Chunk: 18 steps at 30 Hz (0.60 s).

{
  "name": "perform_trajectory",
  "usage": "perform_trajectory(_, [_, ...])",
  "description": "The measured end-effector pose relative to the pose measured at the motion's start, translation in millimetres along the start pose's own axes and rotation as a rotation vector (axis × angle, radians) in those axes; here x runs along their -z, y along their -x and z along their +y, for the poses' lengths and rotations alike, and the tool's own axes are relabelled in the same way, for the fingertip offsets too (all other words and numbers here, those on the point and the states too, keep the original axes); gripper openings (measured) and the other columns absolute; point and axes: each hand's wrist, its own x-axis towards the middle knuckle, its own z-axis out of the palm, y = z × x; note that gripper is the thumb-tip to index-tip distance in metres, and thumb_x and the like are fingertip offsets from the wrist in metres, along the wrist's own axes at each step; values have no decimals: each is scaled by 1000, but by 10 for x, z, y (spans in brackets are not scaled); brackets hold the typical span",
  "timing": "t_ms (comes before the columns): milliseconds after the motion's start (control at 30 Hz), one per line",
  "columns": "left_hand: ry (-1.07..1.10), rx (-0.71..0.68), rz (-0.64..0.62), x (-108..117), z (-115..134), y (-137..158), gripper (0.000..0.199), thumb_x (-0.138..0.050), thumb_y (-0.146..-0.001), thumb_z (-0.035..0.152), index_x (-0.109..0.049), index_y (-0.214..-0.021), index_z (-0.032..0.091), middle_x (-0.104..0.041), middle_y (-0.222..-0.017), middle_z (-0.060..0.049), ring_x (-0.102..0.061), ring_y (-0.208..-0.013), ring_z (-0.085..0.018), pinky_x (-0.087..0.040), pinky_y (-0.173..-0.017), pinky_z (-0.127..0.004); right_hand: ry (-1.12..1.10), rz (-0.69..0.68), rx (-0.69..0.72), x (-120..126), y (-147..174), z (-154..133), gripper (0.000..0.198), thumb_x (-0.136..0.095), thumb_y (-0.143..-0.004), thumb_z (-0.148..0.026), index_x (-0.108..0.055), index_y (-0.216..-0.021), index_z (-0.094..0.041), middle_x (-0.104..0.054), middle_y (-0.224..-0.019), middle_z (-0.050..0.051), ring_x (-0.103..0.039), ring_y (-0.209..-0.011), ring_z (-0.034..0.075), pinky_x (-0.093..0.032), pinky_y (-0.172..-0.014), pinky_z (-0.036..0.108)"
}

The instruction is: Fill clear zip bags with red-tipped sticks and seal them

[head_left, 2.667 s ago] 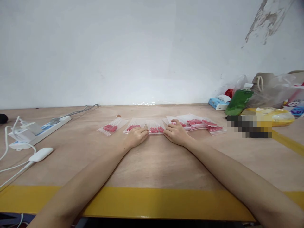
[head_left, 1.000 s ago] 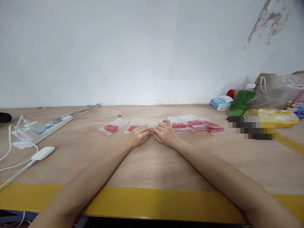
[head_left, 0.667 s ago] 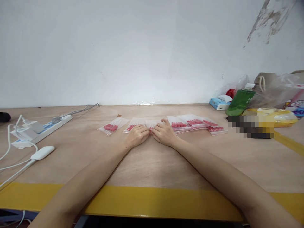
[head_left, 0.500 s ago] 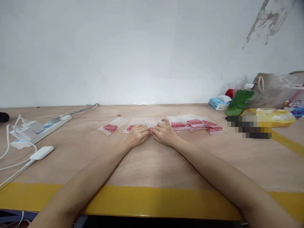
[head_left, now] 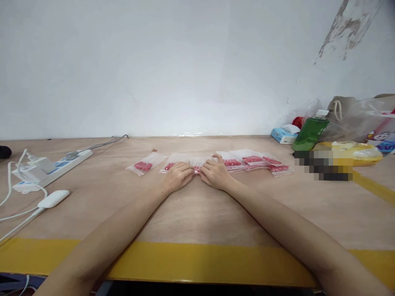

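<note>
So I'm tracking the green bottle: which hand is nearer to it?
Right. The right hand rests on the small bags mid-table, well short of the green bottle; the left hand lies beside it, farther away.

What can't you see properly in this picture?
- Middle bag, head view: mostly covered by the left hand and right hand.
- Object beside the green bottle: pixelated blur hides it.
- Red pieces in the bags: too small to identify.
- Both elbows: cut off by the bottom edge.

both hands pinch one clear bag — red capsules inside — on the table.
</note>
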Motion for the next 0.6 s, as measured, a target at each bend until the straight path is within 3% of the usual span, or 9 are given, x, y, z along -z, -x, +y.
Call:
perform_trajectory(100, [-15, 21, 11, -26, 55, -37, 12, -49, -85, 20, -59, -90, 16, -62, -100, -8, -57, -91, -19, -46, -79, -32, -7, -5, 19, 10, -17, -6, 22, -40, -84, -21, -57, -71, -17, -59, -66, 1, -45, -72, 14, -17, -90, 41])
perform_trajectory(267, [14, 19, -28, -26, 86, -54, 15, -44, -87, 16, -58, -82, 16, -64, -87, -6, -59, -83, -16, -48, -76, -30, -26, -7, -3, 30, 25, 23, 23, -40, -85, -22, -57, -71, -17, -59, -66, 1, -45, -73, 13, -18, -91, 40])
perform_trajectory(500, [-5, 45, -21, -32, 72, -44, 13, -45, -86, 19, -57, -92, 15, -63, -98, -7, -59, -87, -18, -48, -77, -31, -33, -4, -20, -3, 59, 46, 19, -42, -84, -22, -57, -73, -16, -59, -69, 2, -46, -76, 14, -18, -91, 40])
perform_trajectory(600, [-24, 17, -43, -56, 70, -49, 16, -42, -88, 17, -58, -89, 16, -64, -93, -5, -60, -83, -16, -48, -74, -29, -36, -9, -13, -18, 36, 22, 18, -42, -84, -24, -57, -76, -16, -60, -72, 2, -46, -78, 15, -18, -92, 40])
